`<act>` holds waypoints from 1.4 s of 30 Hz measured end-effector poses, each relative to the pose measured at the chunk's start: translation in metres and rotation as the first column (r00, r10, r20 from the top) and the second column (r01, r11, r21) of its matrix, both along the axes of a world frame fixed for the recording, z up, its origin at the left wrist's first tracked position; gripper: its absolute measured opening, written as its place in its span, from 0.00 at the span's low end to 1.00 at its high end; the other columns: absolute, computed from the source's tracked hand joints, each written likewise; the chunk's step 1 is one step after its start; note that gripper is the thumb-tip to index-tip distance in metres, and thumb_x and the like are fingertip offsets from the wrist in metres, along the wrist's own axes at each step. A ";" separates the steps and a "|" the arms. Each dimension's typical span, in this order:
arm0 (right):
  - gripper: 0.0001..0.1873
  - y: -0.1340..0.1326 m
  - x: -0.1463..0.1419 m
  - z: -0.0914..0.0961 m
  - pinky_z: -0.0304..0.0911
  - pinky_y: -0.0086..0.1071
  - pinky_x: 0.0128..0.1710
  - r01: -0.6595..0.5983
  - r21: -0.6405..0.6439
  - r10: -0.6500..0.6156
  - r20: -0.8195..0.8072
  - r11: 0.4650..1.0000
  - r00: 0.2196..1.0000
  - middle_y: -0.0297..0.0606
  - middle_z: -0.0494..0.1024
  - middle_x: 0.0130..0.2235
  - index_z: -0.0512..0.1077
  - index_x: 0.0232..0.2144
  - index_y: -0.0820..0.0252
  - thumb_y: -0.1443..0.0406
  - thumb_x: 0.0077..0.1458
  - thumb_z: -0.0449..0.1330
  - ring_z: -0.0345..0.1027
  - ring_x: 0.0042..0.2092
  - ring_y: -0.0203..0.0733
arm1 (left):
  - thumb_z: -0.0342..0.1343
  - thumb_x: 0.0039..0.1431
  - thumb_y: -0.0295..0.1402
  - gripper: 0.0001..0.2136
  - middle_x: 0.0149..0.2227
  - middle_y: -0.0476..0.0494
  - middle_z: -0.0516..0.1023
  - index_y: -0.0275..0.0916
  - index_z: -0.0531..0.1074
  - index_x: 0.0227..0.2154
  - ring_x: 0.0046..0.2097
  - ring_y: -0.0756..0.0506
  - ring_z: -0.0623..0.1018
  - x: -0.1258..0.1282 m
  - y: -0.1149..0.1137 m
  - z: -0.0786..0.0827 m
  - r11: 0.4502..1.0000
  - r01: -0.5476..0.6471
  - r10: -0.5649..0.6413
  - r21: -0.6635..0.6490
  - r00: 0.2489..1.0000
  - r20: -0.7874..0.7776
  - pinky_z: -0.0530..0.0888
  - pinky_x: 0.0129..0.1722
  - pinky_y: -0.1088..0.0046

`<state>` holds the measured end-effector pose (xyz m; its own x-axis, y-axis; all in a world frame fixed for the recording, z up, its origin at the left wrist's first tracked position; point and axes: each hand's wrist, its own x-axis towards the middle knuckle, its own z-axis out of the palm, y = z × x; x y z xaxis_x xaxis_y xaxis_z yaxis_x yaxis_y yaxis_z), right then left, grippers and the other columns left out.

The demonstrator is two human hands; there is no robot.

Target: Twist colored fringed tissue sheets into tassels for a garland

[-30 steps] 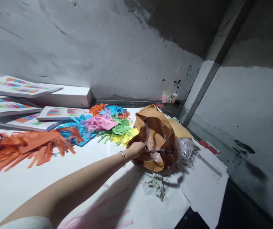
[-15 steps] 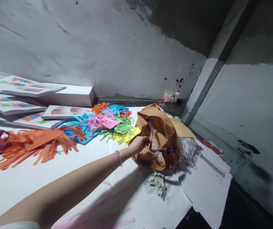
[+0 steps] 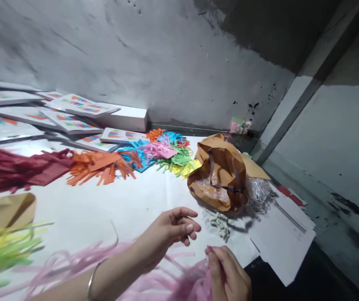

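Observation:
My left hand (image 3: pixel 169 230) hovers over the white table, fingers loosely curled and apart, holding nothing I can see. My right hand (image 3: pixel 227 274) at the bottom edge is closed on a bunch of pink fringed paper strips (image 3: pixel 154 278) that spreads leftward under my left arm. Beyond them an open brown paper bag (image 3: pixel 221 175) with dark handles lies on the table, clear plastic inside it. A crumpled pale scrap (image 3: pixel 221 223) lies just in front of the bag.
Fringed paper in orange (image 3: pixel 104 165), dark red (image 3: pixel 16 171), blue, pink, green and yellow lies across the table. White boards with coloured prints (image 3: pixel 79 106) stack at the back left. White sheets (image 3: pixel 279 242) overhang the right edge. A grey wall stands behind.
My left hand has pulled back from the brown bag's rim toward me. My right hand with the pink strips has come into view, and the view has swung left.

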<state>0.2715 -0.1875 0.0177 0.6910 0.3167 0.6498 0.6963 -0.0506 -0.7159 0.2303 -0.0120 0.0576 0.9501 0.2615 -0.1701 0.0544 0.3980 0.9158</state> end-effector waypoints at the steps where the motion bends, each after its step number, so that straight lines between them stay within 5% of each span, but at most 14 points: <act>1: 0.08 0.005 -0.005 0.005 0.66 0.26 0.33 -0.025 -0.030 0.025 0.004 0.999 1.000 0.35 0.76 0.30 0.73 0.37 0.55 0.69 0.66 0.55 0.71 0.31 0.36 | 0.73 0.45 0.37 0.22 0.34 0.40 0.83 0.35 0.74 0.41 0.31 0.48 0.78 -0.014 -0.005 0.000 0.998 -0.044 0.044 -0.042 0.999 0.005 0.72 0.29 0.75; 7: 0.10 0.030 -0.043 0.007 0.63 0.26 0.33 -0.143 -0.170 0.152 0.042 0.975 0.987 0.33 0.74 0.28 0.72 0.34 0.55 0.68 0.68 0.53 0.69 0.30 0.35 | 0.74 0.46 0.39 0.18 0.32 0.40 0.84 0.36 0.77 0.38 0.32 0.46 0.78 -0.075 -0.012 -0.005 0.961 -0.259 0.264 -0.091 0.964 0.043 0.72 0.30 0.73; 12: 0.11 0.041 -0.069 0.000 0.62 0.27 0.34 -0.227 -0.244 0.247 0.054 0.943 0.967 0.33 0.73 0.28 0.71 0.33 0.56 0.68 0.67 0.51 0.69 0.30 0.35 | 0.71 0.49 0.37 0.14 0.31 0.42 0.84 0.37 0.79 0.37 0.34 0.45 0.79 -0.113 -0.008 -0.013 0.944 -0.330 0.330 -0.021 0.942 0.066 0.73 0.31 0.74; 20: 0.16 0.045 -0.087 0.014 0.54 0.30 0.25 -0.422 -0.368 0.439 -0.040 0.829 0.897 0.30 0.67 0.23 0.69 0.27 0.56 0.63 0.67 0.50 0.62 0.25 0.33 | 0.65 0.54 0.31 0.05 0.32 0.44 0.83 0.41 0.81 0.35 0.35 0.44 0.81 -0.160 -0.008 -0.019 0.908 -0.397 0.373 0.136 0.911 0.174 0.76 0.34 0.72; 27: 0.15 0.045 -0.102 0.014 0.53 0.28 0.25 -0.466 -0.421 0.505 -0.021 0.778 0.863 0.29 0.64 0.24 0.65 0.27 0.56 0.64 0.68 0.50 0.61 0.26 0.32 | 0.61 0.58 0.27 0.06 0.33 0.44 0.83 0.43 0.82 0.36 0.36 0.44 0.81 -0.185 -0.003 -0.021 0.858 -0.400 0.333 0.323 0.911 0.242 0.76 0.38 0.71; 31: 0.14 0.046 -0.111 0.006 0.55 0.28 0.28 -0.390 -0.423 0.436 0.013 0.818 0.900 0.30 0.67 0.26 0.66 0.29 0.55 0.65 0.69 0.49 0.63 0.28 0.34 | 0.60 0.58 0.25 0.09 0.33 0.45 0.82 0.44 0.83 0.36 0.36 0.45 0.79 -0.193 0.001 -0.021 0.814 -0.388 0.294 0.433 0.917 0.268 0.75 0.38 0.73; 42: 0.15 0.045 -0.110 0.012 0.53 0.28 0.27 -0.536 -0.470 0.580 -0.060 0.702 0.812 0.28 0.64 0.24 0.63 0.27 0.55 0.65 0.68 0.50 0.62 0.27 0.33 | 0.66 0.54 0.30 0.04 0.34 0.47 0.81 0.41 0.80 0.34 0.37 0.46 0.80 -0.198 0.005 -0.027 0.911 -0.332 0.309 0.244 0.943 0.126 0.77 0.40 0.73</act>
